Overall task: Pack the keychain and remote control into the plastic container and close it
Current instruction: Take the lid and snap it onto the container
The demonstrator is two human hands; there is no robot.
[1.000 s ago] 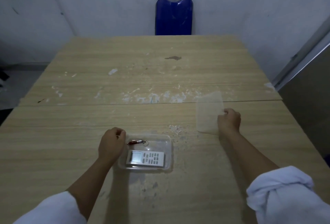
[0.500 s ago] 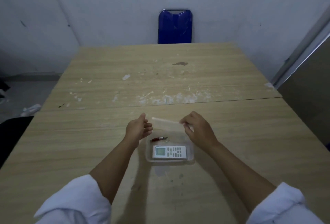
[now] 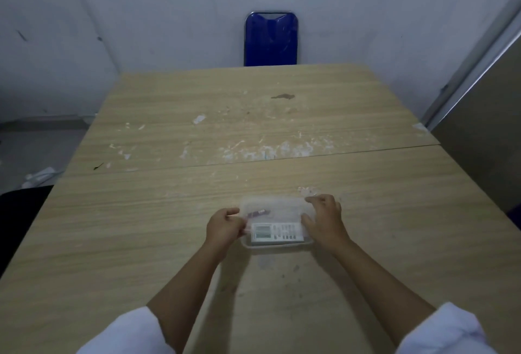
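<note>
Lid-fitting over the packed clear plastic container [image 3: 277,243], lower centre of the frame, on the scuffed wooden table [image 3: 169,212].
Red keychain [image 3: 256,213] and white rectangular remote control [image 3: 277,232] lay inside. The left hand [image 3: 224,228] and right hand [image 3: 324,219] pinched the translucent flat lid [image 3: 275,204] at opposite ends, fingers closed on it. Aligning corners first, then pressing evenly round the rim, seemed wisest.

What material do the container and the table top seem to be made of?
Container: probably thin clear plastic, slightly cloudy; the remote control and keychain show through it.
Table top: looks like pale wood-grain laminate, matt and worn; straight printed-looking grain and white scuffs. Solid wood cannot be excluded.
</note>
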